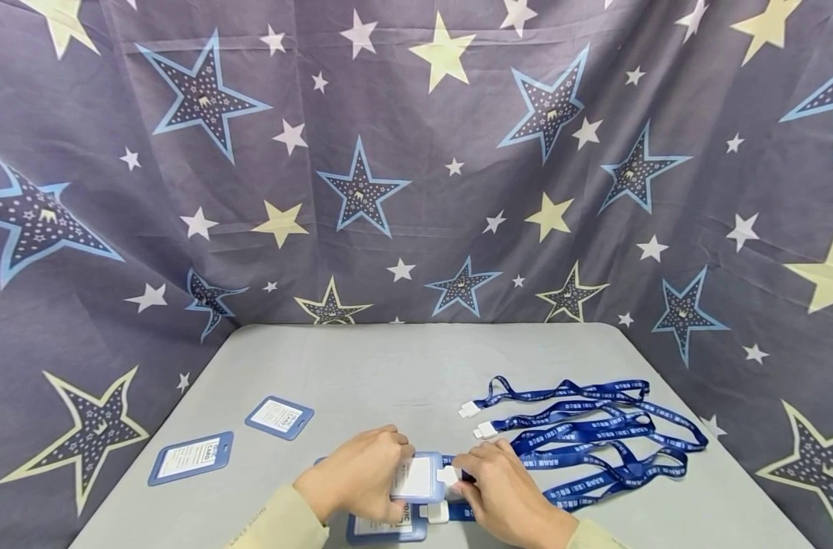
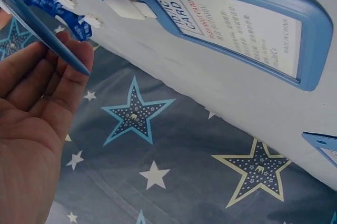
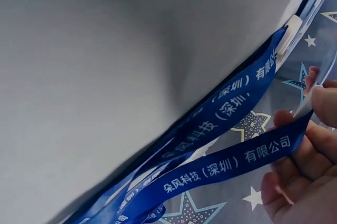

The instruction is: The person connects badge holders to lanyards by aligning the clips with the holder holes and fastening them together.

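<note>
My left hand [image 1: 361, 469] grips a blue badge holder [image 1: 416, 482] with a white card inside, raised a little over the table. In the left wrist view this held badge holder [image 2: 50, 34] appears almost edge-on between thumb and fingers. At its slotted end, my right hand [image 1: 506, 488] pinches the white clip [image 1: 448, 476] of a dark blue lanyard [image 3: 226, 166]. Whether the clip is fastened cannot be told. Below lies another blue badge holder [image 1: 382, 532], joined to a lanyard by its white clip [image 1: 435, 512]. A further blue edge shows behind the left hand, mostly hidden.
Two blue badge holders, one nearer [image 1: 191, 457] and one farther [image 1: 279, 417], lie at the left of the grey table [image 1: 389, 366]. Several lanyards [image 1: 595, 457] spread across the right side, two with white clips [image 1: 486, 431] pointing left. A star-patterned curtain [image 1: 416, 191] surrounds the table.
</note>
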Action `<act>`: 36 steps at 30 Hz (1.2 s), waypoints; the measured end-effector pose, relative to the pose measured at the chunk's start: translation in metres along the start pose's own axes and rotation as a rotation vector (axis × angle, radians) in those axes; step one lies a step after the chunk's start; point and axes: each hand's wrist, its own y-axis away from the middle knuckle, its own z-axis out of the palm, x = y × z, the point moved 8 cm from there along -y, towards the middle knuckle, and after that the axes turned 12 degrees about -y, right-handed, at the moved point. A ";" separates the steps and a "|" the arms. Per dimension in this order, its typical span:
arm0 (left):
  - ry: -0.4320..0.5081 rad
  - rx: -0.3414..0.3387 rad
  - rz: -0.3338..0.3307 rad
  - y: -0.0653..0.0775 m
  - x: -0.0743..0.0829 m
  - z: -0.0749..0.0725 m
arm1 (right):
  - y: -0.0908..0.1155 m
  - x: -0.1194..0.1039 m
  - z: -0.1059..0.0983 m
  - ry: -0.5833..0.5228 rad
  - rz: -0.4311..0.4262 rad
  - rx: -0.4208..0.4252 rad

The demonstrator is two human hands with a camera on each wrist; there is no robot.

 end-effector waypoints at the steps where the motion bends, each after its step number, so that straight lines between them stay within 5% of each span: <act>1: 0.000 0.001 0.001 0.000 0.000 0.000 | 0.000 0.001 0.000 -0.006 0.007 -0.004; 12: -0.016 -0.013 -0.022 0.001 -0.005 0.008 | 0.004 0.010 -0.002 -0.053 0.094 -0.019; 36: -0.029 -0.019 -0.096 -0.002 -0.020 0.016 | 0.014 0.008 -0.020 0.000 0.080 0.182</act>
